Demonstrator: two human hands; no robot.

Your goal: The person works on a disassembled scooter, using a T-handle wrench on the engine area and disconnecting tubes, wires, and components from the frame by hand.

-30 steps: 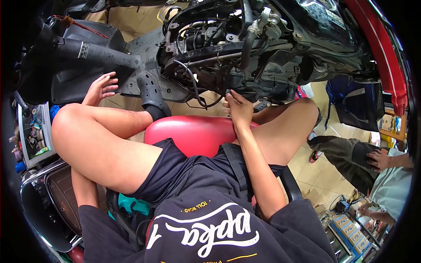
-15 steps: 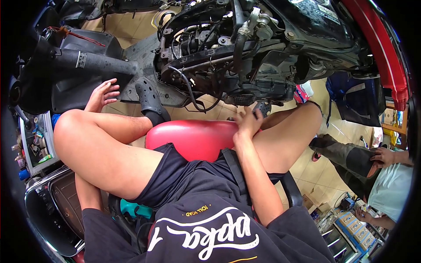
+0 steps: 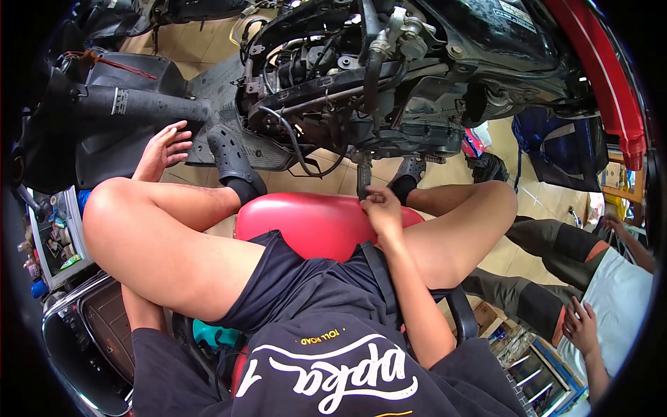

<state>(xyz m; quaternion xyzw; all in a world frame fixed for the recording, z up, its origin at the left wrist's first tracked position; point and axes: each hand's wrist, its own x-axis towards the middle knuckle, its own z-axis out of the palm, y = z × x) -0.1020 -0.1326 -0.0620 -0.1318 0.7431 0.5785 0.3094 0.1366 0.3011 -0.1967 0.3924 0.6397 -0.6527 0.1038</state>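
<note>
My left hand is open, its fingers spread in the air beyond my left knee, beside the scooter's grey footboard. Nothing is in it. Over the right part of a red padded seat, my right hand is closed, thumb and fingers curled together. Its fingertips meet the near end of a dark grey bar, like a lever, that juts from under the scooter's engine; the exact contact is too small to make out. The scooter stands with body panels off, its frame and hoses exposed.
My clog-shod left foot rests on the footboard. A co-worker sits at the right, near a blue-edged rack. A glass-topped tray of small items stands left. A dark blue bag hangs behind the scooter's rear.
My right hand has moved slightly left and nearer me, its fingers curling in; the grey bar now shows beside it. My left hand stays open. The co-worker has shifted arms and legs.
</note>
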